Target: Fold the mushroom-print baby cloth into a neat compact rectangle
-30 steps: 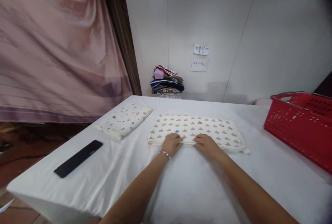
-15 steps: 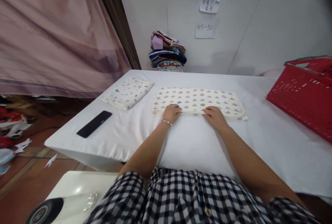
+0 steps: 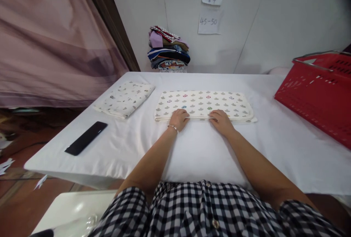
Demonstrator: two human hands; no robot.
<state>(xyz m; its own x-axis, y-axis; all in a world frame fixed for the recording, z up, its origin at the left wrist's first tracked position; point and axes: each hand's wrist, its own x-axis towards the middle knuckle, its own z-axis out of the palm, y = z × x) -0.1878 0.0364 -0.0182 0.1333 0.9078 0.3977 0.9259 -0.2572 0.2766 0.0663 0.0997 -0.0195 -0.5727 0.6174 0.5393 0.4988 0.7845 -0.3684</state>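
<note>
1. Through the head camera I have the folded cream cloth, oblong, printed with rows of grey motifs and a few coloured ones [image 3: 203, 101], lying flat near the middle of the table, its long edge towards the wearer.
2. Left hand [image 3: 179, 119]: fingers bent over the cloth's near edge, left of its middle; thumb beside that edge. I cannot tell whether it pinches the fabric. A thin, pale bracelet [image 3: 173, 127] circles the wrist.
3. Right hand [image 3: 221, 123]: at the same edge, right of the middle, fingers slightly curled onto it. Again I cannot tell whether they grip. The hands are apart, with the printed edge showing between.
4. Left of this cloth I note a second folded cream cloth with small dark scattered prints [image 3: 127, 98], set askew and untouched.
5. Nearer the wearer on that side lies a black, flat, oblong object [image 3: 86, 138].
6. All these rest on the table under a smooth white cloth cover [image 3: 274, 149]. At its right stands a red plastic basket with a metal handle [image 3: 315, 98].
7. Beyond the far edge I see a stack of multicoloured folded fabrics [image 3: 168, 52]; above and to its right, two white handwritten paper sheets, the lower reading "45-50" [image 3: 209, 26], on a pale panelled wall [image 3: 238, 6].
8. At far left hangs a pink draped curtain [image 3: 55, 39].
</note>
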